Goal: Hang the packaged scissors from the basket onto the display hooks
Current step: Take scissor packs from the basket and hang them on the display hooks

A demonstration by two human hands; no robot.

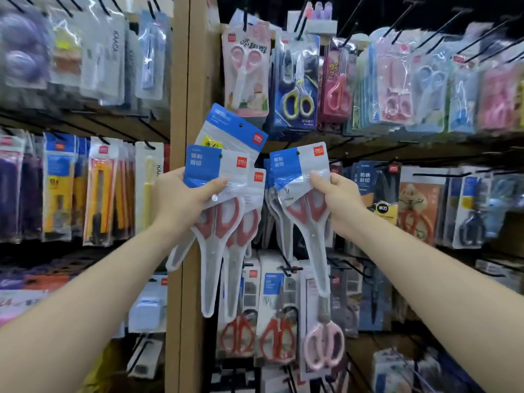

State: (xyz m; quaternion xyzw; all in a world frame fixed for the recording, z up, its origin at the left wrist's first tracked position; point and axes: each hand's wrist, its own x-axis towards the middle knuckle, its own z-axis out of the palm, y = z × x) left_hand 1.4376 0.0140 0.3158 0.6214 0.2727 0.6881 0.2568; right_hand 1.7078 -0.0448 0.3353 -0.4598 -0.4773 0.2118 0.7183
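**Item:** packaged scissors. Red handles, steel blades, each pair sealed in a clear plastic pouch cut to the scissor outline. Each has a blue-and-white header card with a small red brand square at its upper right and a round hanging hole near the top. Handles sit up and blade tips point down.

**Lot A:** fan of packaged scissors (217,170). Several packs overlap, and the rearmost is tilted and rides highest. The fan is held in front of the light wooden upright post (184,80). The left hand (181,199) grips it at the header cards, thumb pressed across the front pack and fingers hidden behind.

**Lot B:** single packaged scissors (300,165), just beside the fan, in front of the shelving. The right hand (340,199) pinches it below the header, thumb on the front and fingers curled behind. Pouches of the same outline (272,205) lie directly behind it. Whether its hole sits on a hook cannot be told.

**Surroundings:**
- Black wire display hooks (439,174) carry the stock.
- A pink-handled scissors pack (245,66) and yellow-and-grey-handled scissors on a blue card (296,100) hang above.
- Yellow utility knife packs (97,194) hang to the left.
- Pale pink scissors (323,344) hang low.
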